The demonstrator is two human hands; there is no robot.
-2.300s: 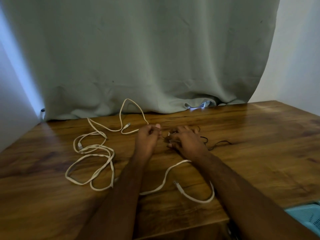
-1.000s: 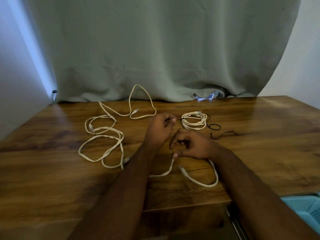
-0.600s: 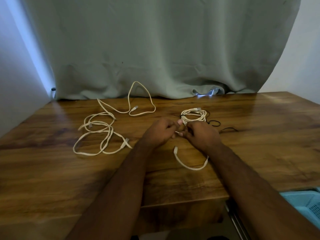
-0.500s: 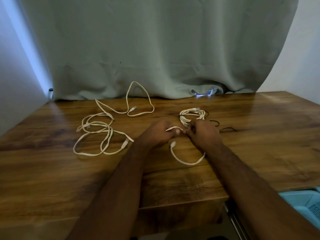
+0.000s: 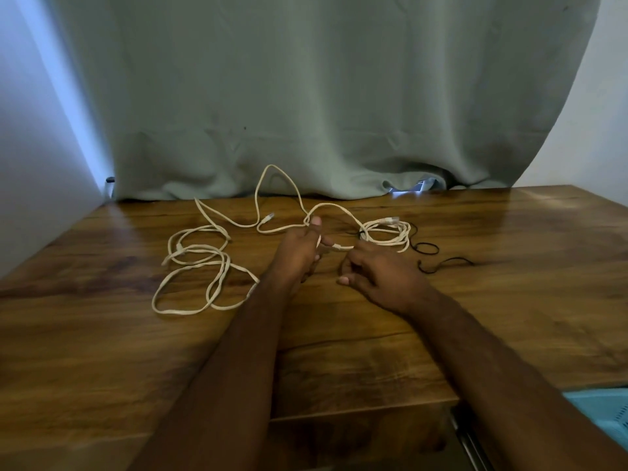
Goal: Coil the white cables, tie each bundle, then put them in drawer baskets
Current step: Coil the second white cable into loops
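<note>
Just now the left hand [image 5: 300, 253] pinches a white cable [image 5: 334, 208] above the wooden worktop [image 5: 509, 300], while the right hand [image 5: 380, 273] rests loosely curled (holding nothing) near a coiled bundle [image 5: 387, 232]; a loose cable [image 5: 200, 266] sprawls to the left.

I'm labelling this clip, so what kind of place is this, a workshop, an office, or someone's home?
Most likely a room in a home, though I can't be sure. A wooden table stands against a pale green curtain between plain walls, with white cables on it and a light blue basket at its near right.
</note>
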